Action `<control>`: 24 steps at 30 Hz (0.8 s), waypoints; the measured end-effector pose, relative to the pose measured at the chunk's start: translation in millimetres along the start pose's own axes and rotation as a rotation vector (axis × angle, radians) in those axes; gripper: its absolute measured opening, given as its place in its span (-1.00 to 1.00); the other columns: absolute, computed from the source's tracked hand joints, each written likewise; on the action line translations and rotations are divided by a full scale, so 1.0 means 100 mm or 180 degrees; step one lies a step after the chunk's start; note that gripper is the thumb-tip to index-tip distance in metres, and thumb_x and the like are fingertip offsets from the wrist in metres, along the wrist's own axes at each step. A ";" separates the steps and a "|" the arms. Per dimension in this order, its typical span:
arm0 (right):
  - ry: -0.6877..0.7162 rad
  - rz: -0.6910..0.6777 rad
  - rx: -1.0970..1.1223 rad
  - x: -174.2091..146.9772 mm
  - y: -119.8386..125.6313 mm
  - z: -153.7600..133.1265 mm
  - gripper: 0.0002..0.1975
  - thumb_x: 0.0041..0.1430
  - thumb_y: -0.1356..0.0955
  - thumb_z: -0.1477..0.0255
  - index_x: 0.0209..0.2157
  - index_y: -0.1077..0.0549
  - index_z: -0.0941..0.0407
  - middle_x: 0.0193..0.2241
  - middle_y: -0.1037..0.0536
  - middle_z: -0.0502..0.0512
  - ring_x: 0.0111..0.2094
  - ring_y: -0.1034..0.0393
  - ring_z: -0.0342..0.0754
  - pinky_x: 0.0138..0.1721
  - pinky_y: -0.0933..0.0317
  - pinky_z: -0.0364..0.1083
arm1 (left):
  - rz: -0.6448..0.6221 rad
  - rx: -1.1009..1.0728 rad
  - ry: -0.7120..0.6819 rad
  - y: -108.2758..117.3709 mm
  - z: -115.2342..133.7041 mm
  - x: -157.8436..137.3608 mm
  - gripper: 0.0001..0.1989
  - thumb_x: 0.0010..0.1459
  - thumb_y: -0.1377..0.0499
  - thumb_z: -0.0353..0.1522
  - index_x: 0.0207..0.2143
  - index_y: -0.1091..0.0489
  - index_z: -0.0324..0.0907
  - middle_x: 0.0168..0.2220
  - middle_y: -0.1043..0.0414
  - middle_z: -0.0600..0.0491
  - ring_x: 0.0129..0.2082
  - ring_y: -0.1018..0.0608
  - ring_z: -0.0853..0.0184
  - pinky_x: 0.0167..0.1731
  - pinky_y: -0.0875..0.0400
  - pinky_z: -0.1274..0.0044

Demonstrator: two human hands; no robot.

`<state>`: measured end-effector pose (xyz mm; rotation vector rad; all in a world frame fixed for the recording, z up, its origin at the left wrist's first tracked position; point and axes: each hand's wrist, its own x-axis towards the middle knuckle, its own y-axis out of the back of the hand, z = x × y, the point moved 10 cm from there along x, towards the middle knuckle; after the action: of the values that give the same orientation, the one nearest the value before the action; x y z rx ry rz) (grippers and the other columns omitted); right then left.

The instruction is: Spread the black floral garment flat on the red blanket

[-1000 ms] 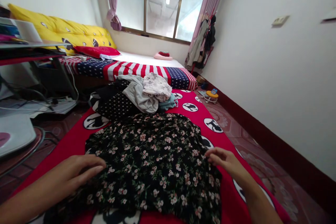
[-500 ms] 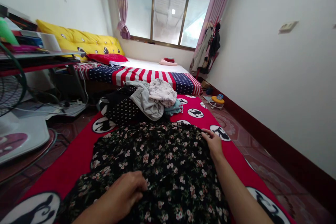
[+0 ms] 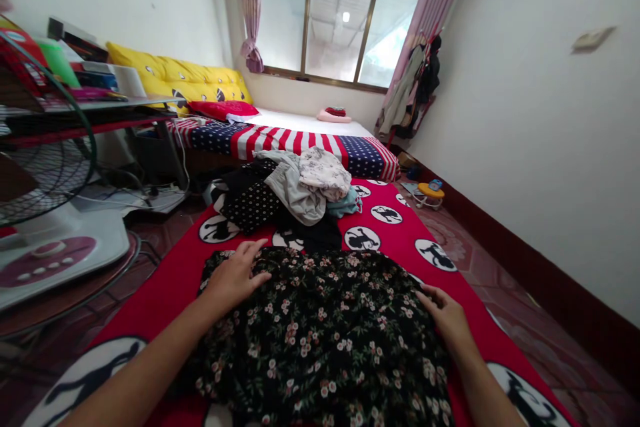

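A black garment with small pink flowers (image 3: 325, 327) lies spread flat on a red blanket (image 3: 165, 293) with black-and-white round figures. My left hand (image 3: 235, 277) rests flat on the garment's far left corner, fingers spread. My right hand (image 3: 445, 317) lies on its right edge, fingers slightly curled against the cloth. Neither hand lifts the fabric.
A pile of clothes (image 3: 295, 190) sits beyond the garment on the blanket. A mattress with a stars-and-stripes sheet (image 3: 300, 140) lies further back under the window. A standing fan (image 3: 45, 213) and a desk (image 3: 90, 110) are at left. A white wall runs along the right.
My left hand has moved from the near middle of the garment to its far left corner. My right hand has drawn back along the right edge. The view has tilted slightly.
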<state>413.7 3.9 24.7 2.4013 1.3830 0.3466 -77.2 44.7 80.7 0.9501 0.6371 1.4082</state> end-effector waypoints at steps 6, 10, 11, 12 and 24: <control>0.0126 -0.0445 -0.0138 0.03 -0.10 -0.09 -0.56 -0.34 -0.47 0.14 -0.41 -0.58 0.17 -0.39 -0.63 0.16 -0.30 -0.48 0.11 -0.23 -0.29 0.00 | -0.0111 -0.0065 -0.0291 -0.01 -0.06 0.34 -0.81 -0.13 -0.18 -0.45 -0.42 -0.53 -0.08 -0.36 -0.55 0.05 -0.26 -0.57 0.19 -0.18 -0.42 0.45; 0.0230 -0.0598 0.0016 0.11 -0.02 -0.23 -0.65 -0.27 -0.47 0.18 -0.49 -0.56 0.18 -0.55 -0.56 0.06 -0.49 -0.41 -0.01 -0.45 -0.23 -0.10 | 0.0156 -0.0365 -0.0137 0.33 0.00 0.61 -0.80 0.00 -0.10 -0.34 -0.35 -0.51 -0.12 -0.43 -0.55 0.08 -0.46 -0.58 0.28 -0.38 -0.48 0.51; 0.0260 -0.0441 0.0089 0.14 0.05 -0.28 -0.64 -0.27 -0.47 0.19 -0.46 -0.56 0.18 -0.55 -0.55 0.05 -0.49 -0.40 -0.02 -0.46 -0.22 -0.12 | 0.0382 -0.0466 -0.0069 0.45 0.01 0.68 -0.78 0.01 -0.10 -0.32 -0.33 -0.50 -0.14 -0.44 -0.55 0.08 -0.48 -0.58 0.29 -0.40 -0.49 0.51; 0.0287 -0.0243 0.0163 0.17 0.11 -0.32 -0.62 -0.27 -0.47 0.18 -0.43 -0.56 0.18 -0.55 -0.55 0.05 -0.49 -0.40 -0.02 -0.46 -0.23 -0.12 | 0.0661 -0.0552 -0.0009 0.56 0.02 0.74 -0.77 0.02 -0.09 -0.32 -0.32 -0.50 -0.16 -0.42 -0.55 0.07 -0.48 -0.58 0.29 -0.38 -0.50 0.50; 0.1942 0.0463 -0.1360 -0.07 -0.30 -1.01 -0.73 0.07 -0.28 0.36 -0.21 -0.51 0.10 -0.14 -0.47 0.24 -0.11 -0.36 0.13 -0.05 -0.22 0.08 | 0.0533 -0.0412 -0.1107 -0.38 0.70 0.17 -0.78 0.15 -0.07 -0.45 -0.23 -0.50 -0.14 -0.03 -0.40 -0.03 0.00 -0.46 0.20 0.05 -0.36 0.37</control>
<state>348.6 29.6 104.2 2.1108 1.1819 1.3527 3.3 52.7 86.3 1.1305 0.2084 1.3681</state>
